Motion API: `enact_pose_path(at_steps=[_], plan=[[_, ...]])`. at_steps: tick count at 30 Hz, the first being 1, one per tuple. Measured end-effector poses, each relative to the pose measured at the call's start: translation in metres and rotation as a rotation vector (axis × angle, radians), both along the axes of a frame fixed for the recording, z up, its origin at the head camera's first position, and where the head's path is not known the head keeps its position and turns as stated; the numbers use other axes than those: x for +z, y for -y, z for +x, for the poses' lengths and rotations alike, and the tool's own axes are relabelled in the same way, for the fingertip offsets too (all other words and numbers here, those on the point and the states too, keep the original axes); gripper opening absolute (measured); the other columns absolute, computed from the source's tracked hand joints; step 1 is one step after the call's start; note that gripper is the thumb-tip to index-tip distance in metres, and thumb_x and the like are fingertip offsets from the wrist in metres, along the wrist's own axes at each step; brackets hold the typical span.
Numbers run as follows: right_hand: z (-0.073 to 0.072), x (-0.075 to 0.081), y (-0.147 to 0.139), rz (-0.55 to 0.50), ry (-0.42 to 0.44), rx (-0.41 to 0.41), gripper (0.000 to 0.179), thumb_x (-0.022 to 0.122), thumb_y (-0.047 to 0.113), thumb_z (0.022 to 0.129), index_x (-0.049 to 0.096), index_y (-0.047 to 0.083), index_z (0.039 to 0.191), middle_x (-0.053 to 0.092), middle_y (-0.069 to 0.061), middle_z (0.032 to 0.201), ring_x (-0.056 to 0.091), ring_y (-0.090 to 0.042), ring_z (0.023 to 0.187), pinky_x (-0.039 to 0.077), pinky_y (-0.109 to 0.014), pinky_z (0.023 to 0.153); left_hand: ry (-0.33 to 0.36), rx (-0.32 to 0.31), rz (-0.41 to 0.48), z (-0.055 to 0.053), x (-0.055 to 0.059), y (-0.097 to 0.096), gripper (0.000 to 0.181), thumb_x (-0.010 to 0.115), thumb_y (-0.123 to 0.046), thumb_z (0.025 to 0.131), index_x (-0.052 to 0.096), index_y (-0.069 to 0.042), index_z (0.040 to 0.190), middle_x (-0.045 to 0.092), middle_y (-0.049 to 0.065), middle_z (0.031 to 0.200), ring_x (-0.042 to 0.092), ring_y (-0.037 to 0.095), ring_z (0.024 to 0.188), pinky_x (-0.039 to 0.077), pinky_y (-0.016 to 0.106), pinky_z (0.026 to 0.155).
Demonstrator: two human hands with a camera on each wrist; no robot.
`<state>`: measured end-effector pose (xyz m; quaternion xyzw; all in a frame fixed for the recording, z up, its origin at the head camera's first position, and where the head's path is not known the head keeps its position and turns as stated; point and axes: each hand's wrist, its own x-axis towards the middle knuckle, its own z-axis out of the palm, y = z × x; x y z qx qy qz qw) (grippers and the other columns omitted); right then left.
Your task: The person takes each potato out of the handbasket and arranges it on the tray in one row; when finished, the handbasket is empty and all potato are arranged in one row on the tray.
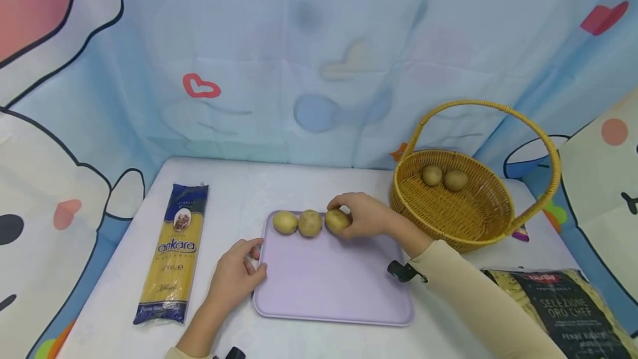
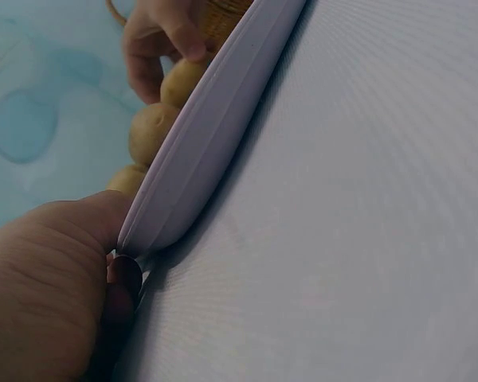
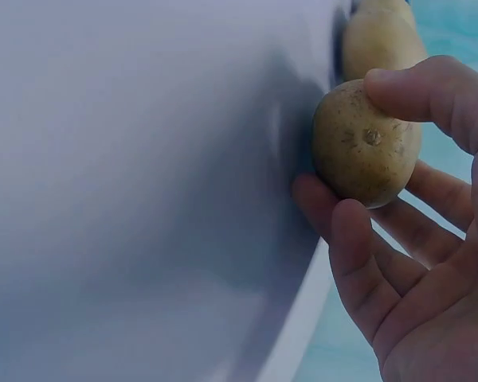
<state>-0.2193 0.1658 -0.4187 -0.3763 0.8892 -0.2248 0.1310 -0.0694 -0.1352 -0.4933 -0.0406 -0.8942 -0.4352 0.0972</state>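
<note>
My right hand (image 1: 366,216) grips a potato (image 3: 365,145) between thumb and fingers at the far edge of a lilac tray (image 1: 331,287). To its left, a middle potato (image 1: 310,223) and a left potato (image 1: 285,222) complete a row along that edge. At the tray's left side, my left hand (image 1: 236,270) pinches the rim. In the left wrist view the thumb of that left hand (image 2: 52,270) lies against the rim, and its other fingers are partly hidden below.
A yellow wicker basket (image 1: 451,229) with a tall handle stands right of the tray, holding two potatoes (image 1: 443,178). An Ankara spaghetti pack (image 1: 174,254) lies at left. A penne bag (image 1: 568,306) lies at front right. Behind the table hangs a blue printed curtain (image 1: 249,71).
</note>
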Motion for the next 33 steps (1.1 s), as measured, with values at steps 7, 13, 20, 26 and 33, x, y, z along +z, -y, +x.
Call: enact_pose_path(at_steps=[7,13,20,26,33], plan=[[0.004,-0.001,0.004,0.013,-0.019,-0.008,0.056,0.079,0.024,0.071,0.064,0.012,0.124,0.063,0.003,0.119,0.057,-0.013,0.104,0.047,-0.035,0.087,0.012,0.002,0.0,0.0,-0.001,0.0,0.051,0.078,-0.007,0.074,0.064,-0.008,0.123,0.055,-0.007,0.089,0.051,0.003,0.06,0.045,0.021,0.051],[0.003,0.004,0.0,0.025,0.024,0.01,0.06,0.079,0.024,0.074,0.061,0.009,0.129,0.062,0.0,0.123,0.058,-0.012,0.103,0.046,-0.034,0.09,0.006,0.002,0.004,0.0,-0.001,0.0,0.05,0.078,-0.007,0.075,0.065,-0.007,0.123,0.055,-0.008,0.089,0.051,0.004,0.06,0.045,0.021,0.051],[0.003,0.014,-0.011,0.016,0.099,-0.01,0.061,0.08,0.026,0.077,0.059,0.01,0.131,0.061,-0.002,0.122,0.066,-0.005,0.079,0.053,-0.028,0.074,0.01,-0.001,0.013,0.0,0.0,-0.002,0.05,0.078,-0.007,0.075,0.065,-0.007,0.123,0.055,-0.007,0.088,0.052,0.004,0.06,0.045,0.021,0.052],[0.002,0.032,-0.025,-0.019,0.089,0.008,0.054,0.076,0.021,0.079,0.059,0.011,0.13,0.062,-0.01,0.123,0.065,-0.008,0.081,0.053,-0.029,0.068,0.009,0.001,0.006,0.0,0.0,-0.002,0.05,0.078,-0.007,0.074,0.065,-0.007,0.123,0.055,-0.007,0.088,0.052,0.004,0.06,0.045,0.021,0.052],[-0.006,0.053,-0.05,-0.174,0.139,-0.067,0.042,0.075,0.021,0.084,0.062,0.021,0.124,0.061,0.001,0.118,0.066,-0.013,0.088,0.053,-0.038,0.07,-0.004,0.003,-0.004,0.0,0.0,0.0,0.05,0.078,-0.008,0.074,0.065,-0.008,0.123,0.055,-0.008,0.088,0.052,0.002,0.059,0.045,0.021,0.052]])
